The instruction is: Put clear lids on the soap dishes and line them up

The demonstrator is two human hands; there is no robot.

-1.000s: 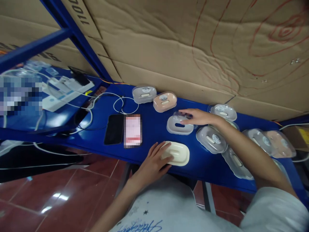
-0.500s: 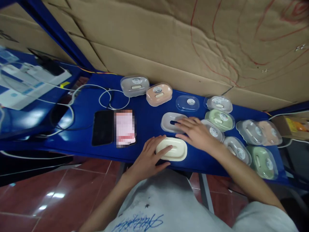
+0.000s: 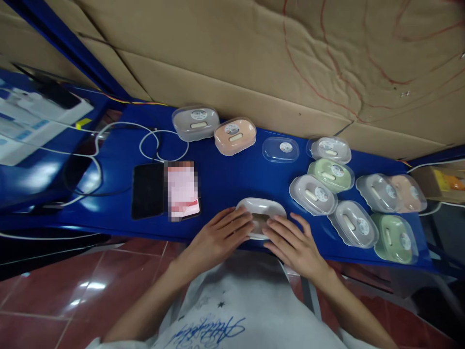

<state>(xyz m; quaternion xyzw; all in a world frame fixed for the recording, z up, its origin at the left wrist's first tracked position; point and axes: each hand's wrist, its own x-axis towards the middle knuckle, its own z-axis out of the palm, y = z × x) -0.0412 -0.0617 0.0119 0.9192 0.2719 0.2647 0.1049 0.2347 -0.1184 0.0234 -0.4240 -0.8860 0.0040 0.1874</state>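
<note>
A pale grey oval soap dish (image 3: pixel 262 202) with a slot in its middle sits close to the table's front edge. My left hand (image 3: pixel 221 232) rests over its left side, fingers stretched out across the rim and into the hollow. Over the right side lies my right hand (image 3: pixel 296 245), fingers extended and slightly spread. The hands hide much of the dish. No cream dish shows in this view; whether it is under the grey one I cannot tell. Behind is a clear lid (image 3: pixel 279 149) with a round label, lying alone.
Right of my hands stand several lidded soap boxes, including a grey one (image 3: pixel 313 195) and a green one (image 3: pixel 331 174). A grey box (image 3: pixel 196 124) and a peach box (image 3: pixel 235 136) stand by the cardboard wall (image 3: pixel 218 63). A black phone (image 3: pixel 147 190) and cables (image 3: pixel 98 140) are left.
The grey dish has come toward me, where the cream dish was; the cream dish is out of sight. My right hand moved nearer with it, and my left hand shifted over its left side.
</note>
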